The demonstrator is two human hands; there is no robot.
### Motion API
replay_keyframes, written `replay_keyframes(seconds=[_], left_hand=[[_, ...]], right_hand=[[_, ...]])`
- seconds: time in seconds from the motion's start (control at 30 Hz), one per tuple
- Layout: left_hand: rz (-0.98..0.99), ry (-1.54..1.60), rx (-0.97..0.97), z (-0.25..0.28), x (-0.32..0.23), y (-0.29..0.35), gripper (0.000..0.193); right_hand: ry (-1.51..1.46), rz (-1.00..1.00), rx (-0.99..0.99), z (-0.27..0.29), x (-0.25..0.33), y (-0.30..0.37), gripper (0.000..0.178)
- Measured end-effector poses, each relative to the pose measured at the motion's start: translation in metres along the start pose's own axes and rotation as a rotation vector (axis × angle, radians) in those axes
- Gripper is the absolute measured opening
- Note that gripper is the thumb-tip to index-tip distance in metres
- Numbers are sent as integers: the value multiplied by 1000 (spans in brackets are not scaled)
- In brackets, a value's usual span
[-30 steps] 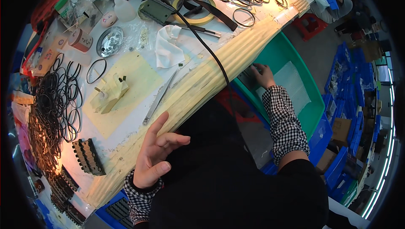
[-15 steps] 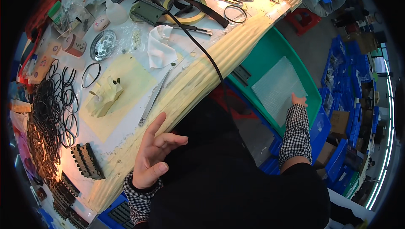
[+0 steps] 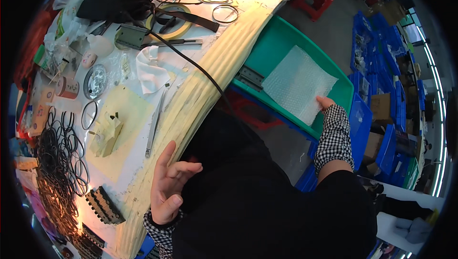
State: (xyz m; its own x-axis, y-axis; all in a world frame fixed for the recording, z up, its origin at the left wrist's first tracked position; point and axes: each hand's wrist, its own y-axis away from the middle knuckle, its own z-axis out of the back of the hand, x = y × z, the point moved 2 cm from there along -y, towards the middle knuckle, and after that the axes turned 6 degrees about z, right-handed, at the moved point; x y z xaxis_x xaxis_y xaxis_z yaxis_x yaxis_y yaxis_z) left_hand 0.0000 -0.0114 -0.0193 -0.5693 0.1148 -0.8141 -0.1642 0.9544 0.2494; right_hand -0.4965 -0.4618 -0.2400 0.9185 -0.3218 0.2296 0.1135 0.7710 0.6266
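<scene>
Big green tray (image 3: 274, 39) stretches ahead and left of the fingers of the right hand (image 3: 326, 103), and the bubble wrap sheet (image 3: 296, 84) lies in it, its near right edge right at those fingertips. Way further left of them, same tray, there's a dark green slotted piece (image 3: 249, 77) just beside the sheet. Right arm's reaching out; can't tell if those fingers are actually pinching the wrap. Left hand (image 3: 169, 187) hangs loose, palm inward, index sticking out, thumb apart, other fingers half curled.
</scene>
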Motion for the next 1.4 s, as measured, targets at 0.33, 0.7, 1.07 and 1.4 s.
replay_keyframes(seconds=[0.33,0.7,1.07,1.4], left_hand=[[29,-15,80,-1,8,-3,104],[14,40,146,4,11,4,98],[-166,-121,211,7,-1,24,71],[-510,-721,-876,37,-55,128,18]], right_hand=[[-1365,-139,-790,84,-207,86,49],[-1457,-349,-1198,84,-181,73,46],[-1057,658,-958,134,157,85,37],[-369,1896,-516,41,396,334,26]])
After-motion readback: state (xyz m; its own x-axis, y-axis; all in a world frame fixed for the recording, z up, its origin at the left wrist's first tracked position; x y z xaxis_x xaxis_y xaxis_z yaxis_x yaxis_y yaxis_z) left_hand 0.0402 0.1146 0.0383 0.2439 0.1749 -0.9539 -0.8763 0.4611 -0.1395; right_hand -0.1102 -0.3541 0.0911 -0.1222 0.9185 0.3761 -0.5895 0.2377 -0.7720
